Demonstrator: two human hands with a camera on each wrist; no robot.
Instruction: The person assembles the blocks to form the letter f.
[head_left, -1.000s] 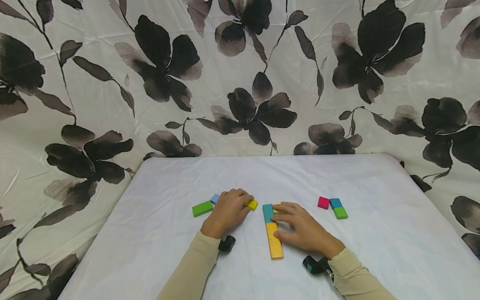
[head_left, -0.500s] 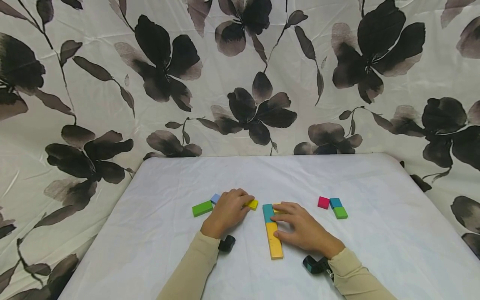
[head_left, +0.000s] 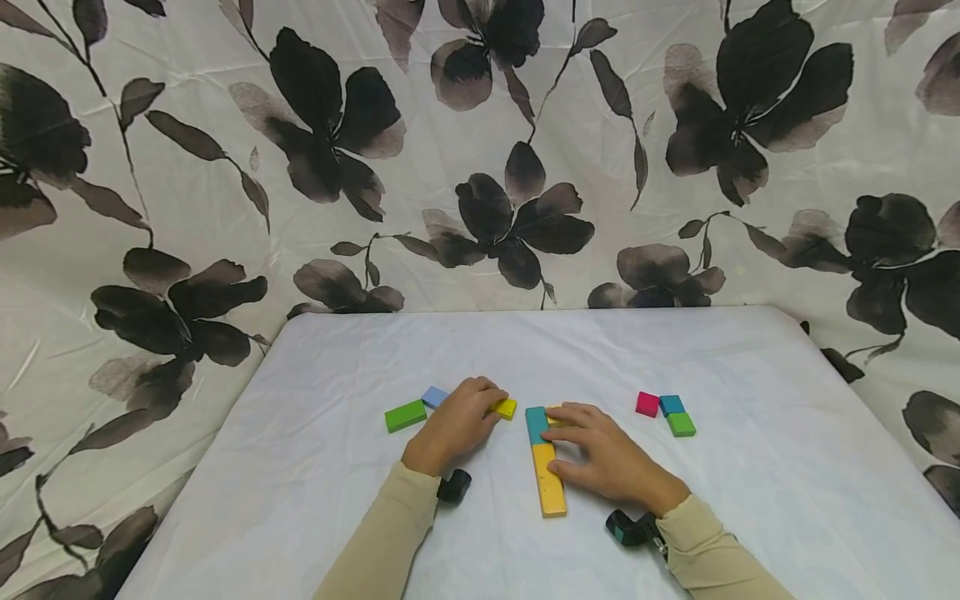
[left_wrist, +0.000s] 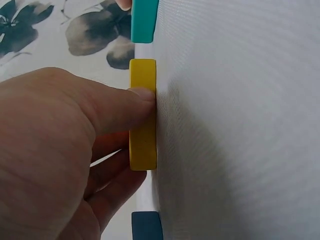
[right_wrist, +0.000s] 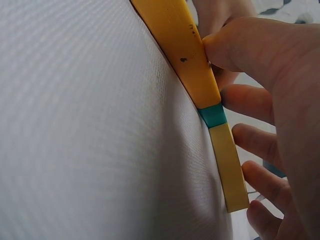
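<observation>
My left hand [head_left: 457, 427] pinches a small yellow block [left_wrist: 143, 152], its thumb on the near face and the fingers behind, low over the white cloth. My right hand [head_left: 603, 460] lies spread beside a row of blocks, fingers loosely bent. Its thumb touches a long orange-yellow block [head_left: 550, 487], and its fingertips rest along a teal block [head_left: 536, 425] and a paler yellow block [right_wrist: 228, 170]. The teal block joins the end of the long one. In the head view, the right fingers mostly hide the paler yellow block.
Left of the left hand lie a light blue block [head_left: 434, 397] and a green block [head_left: 405, 416]. To the right, red [head_left: 647, 404], blue [head_left: 671, 405] and green [head_left: 681, 425] blocks sit close together. A floral curtain [head_left: 495, 167] hangs behind the white-covered table [head_left: 315, 483].
The back of my left hand has shifted slightly right, uncovering more of the light blue block. The yellow block in it and my right hand stay nearly in place.
</observation>
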